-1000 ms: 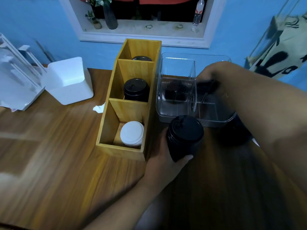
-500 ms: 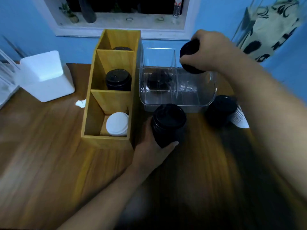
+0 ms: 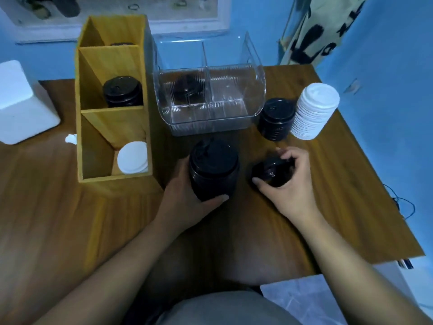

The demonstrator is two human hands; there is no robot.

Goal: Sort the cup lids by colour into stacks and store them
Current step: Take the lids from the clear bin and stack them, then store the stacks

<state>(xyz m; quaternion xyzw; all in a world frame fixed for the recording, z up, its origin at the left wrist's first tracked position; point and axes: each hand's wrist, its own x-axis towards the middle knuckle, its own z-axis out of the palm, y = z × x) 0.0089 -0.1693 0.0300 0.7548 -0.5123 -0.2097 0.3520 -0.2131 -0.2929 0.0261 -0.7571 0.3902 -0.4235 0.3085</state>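
Observation:
My left hand [image 3: 187,202] grips a tall stack of black lids [image 3: 213,168] standing on the table in front of the clear bin. My right hand [image 3: 290,184] holds a few black lids [image 3: 269,172] just to the right of that stack, low over the table. Another black stack [image 3: 276,118] and a leaning white stack [image 3: 314,113] stand at the right of the clear bin [image 3: 257,73], which has black lids in its left section. The wooden organiser [image 3: 93,146] holds black lids [image 3: 123,91] in its middle slot and white lids [image 3: 132,157] in its near slot.
A white block [image 3: 21,104] sits at the far left of the wooden table [image 3: 58,207]. A scrap of white paper [image 3: 71,138] lies beside the organiser. The table's right edge runs close to the white stack, with a cable beyond it.
My right hand lifted black lids out of the clear bin's right section and brought them down beside the stack that my left hand grips. The camera tilted down and closer.

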